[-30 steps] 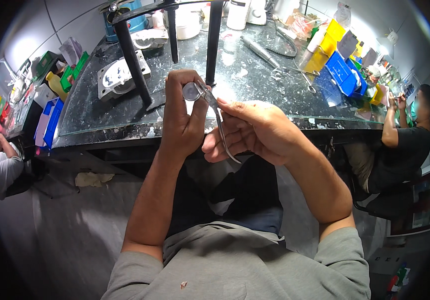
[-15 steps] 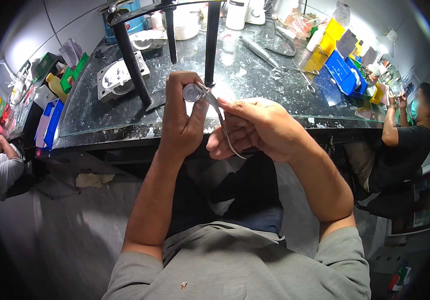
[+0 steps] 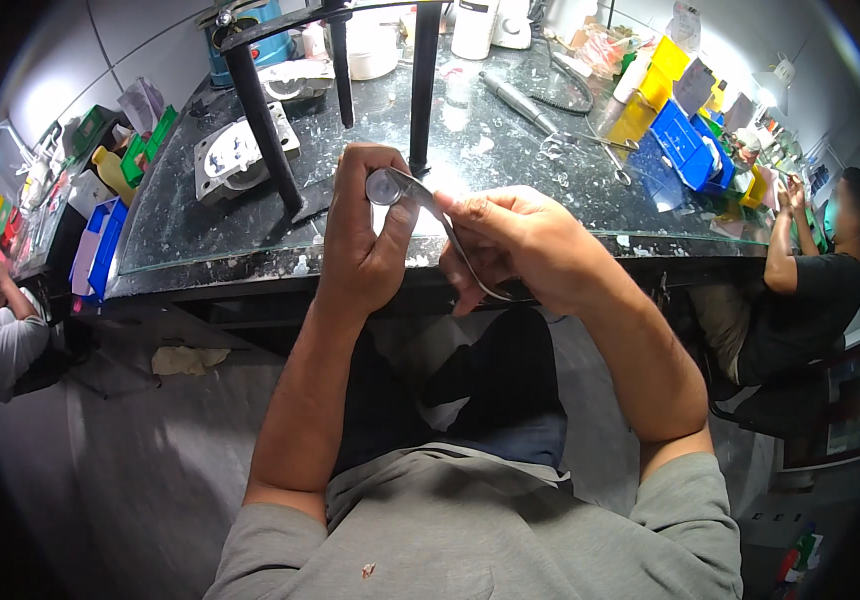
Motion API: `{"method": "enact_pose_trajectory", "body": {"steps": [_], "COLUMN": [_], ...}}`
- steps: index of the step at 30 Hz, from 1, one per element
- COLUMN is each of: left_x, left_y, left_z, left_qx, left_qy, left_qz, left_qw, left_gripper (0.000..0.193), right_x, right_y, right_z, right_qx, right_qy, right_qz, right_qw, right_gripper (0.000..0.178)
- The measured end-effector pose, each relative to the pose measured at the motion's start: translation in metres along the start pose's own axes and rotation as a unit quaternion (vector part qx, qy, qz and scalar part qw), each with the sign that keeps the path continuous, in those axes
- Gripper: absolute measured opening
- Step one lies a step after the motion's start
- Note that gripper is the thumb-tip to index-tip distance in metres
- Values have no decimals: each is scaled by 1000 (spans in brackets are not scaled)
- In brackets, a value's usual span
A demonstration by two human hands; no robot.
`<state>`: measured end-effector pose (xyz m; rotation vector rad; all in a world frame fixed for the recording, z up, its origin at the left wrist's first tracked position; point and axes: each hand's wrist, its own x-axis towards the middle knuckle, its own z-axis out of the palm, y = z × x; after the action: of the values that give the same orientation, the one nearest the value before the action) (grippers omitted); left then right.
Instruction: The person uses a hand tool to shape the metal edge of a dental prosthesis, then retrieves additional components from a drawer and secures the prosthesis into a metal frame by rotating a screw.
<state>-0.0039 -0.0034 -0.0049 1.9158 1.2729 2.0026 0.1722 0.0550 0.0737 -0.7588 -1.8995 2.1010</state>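
My left hand (image 3: 363, 225) is closed around a small round silver-grey piece (image 3: 383, 187), its flat circular end facing up between thumb and forefinger. A slim, curved metal tool, like a pair of pliers (image 3: 458, 245), reaches from my right hand (image 3: 530, 240). Its broad upper end touches or nearly touches the rim of the round piece; the exact contact is too small to tell. My right fingers are bent around the tool, with its thin curved tail sticking out below them. Both hands are raised at the near edge of the bench.
The dark, white-specked bench (image 3: 350, 145) carries a black-legged stand (image 3: 260, 130), a metal mould with white filling (image 3: 235, 155), and a handpiece (image 3: 518, 100) with its cord. Blue bins (image 3: 685, 145) stand to the right. Another person (image 3: 800, 270) sits right, another (image 3: 10, 335) left.
My right hand has turned the tool, its tail swinging to the right and slightly up, and the right fingers have curled in more. My left hand and the round piece hold nearly still.
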Motion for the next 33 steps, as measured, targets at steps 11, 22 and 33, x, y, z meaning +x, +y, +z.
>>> {"method": "enact_pose_trajectory", "body": {"steps": [11, 22, 33], "left_x": [0, 7, 2], "left_y": [3, 3, 6], "left_z": [3, 8, 7], "left_qx": [-45, -115, -109], "left_qy": [22, 36, 43], "left_qz": [-44, -28, -65], "left_qw": [998, 992, 991], "left_gripper": [28, 23, 19], "right_x": [1, 1, 1], "right_y": [-7, 16, 6], "right_z": [-3, 15, 7], "right_qx": [44, 66, 177], "right_qy": [-7, 45, -66], "right_qz": [24, -45, 15], "right_qw": [999, 996, 982], "right_gripper": [40, 39, 46]}}
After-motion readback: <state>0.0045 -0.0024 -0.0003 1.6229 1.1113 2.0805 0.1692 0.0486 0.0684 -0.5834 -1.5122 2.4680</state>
